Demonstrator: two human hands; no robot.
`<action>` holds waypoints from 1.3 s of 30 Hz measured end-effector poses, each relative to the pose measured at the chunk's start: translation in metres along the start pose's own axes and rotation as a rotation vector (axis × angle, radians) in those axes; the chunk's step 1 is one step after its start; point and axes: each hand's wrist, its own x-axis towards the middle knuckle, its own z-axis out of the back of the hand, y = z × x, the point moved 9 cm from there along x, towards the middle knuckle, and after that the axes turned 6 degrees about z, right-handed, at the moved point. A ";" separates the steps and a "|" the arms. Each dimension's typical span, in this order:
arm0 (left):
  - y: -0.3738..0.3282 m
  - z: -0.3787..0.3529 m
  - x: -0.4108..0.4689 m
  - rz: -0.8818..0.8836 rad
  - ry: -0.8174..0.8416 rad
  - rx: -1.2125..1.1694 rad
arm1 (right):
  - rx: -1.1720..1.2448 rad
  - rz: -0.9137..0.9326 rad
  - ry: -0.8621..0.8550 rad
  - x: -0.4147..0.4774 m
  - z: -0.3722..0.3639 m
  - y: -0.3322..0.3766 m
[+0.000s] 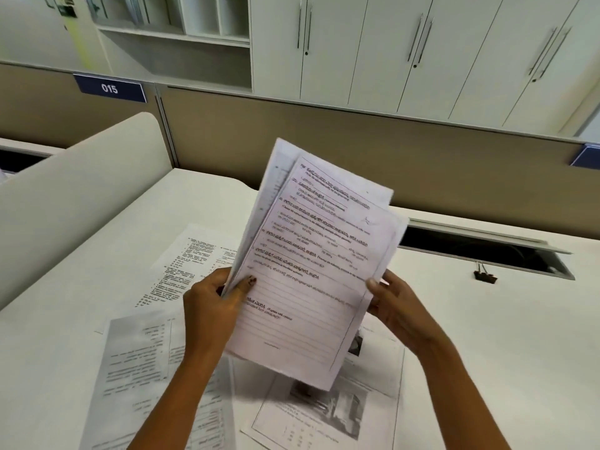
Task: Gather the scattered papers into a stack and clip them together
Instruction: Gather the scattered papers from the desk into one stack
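I hold a loose bundle of printed papers [311,261] up above the white desk [503,336], tilted to the right. My left hand [212,306] grips its left edge, thumb on the front sheet. My right hand [394,306] grips the right edge. The sheets in the bundle are not squared up; their top corners fan apart. More printed sheets lie on the desk: one at the left rear [191,264], one at the front left [139,368] and one under the bundle at the front [328,414]. A black binder clip [484,275] lies on the desk to the right.
A dark cable slot with a raised lid [480,251] runs along the desk's back right, just behind the clip. A curved cream divider [74,196] rises on the left. A tan partition [357,151] with a "015" label stands behind the desk, white cabinets beyond.
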 end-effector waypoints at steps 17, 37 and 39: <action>0.001 -0.017 -0.025 -0.067 -0.110 -0.194 | -0.314 0.423 -0.535 -0.044 -0.035 0.023; 0.022 0.000 -0.011 -0.062 0.073 -0.007 | -0.503 0.357 -0.336 -0.024 -0.056 0.013; 0.033 0.014 -0.009 0.021 0.009 -0.094 | -0.492 0.278 -0.271 -0.012 -0.061 0.008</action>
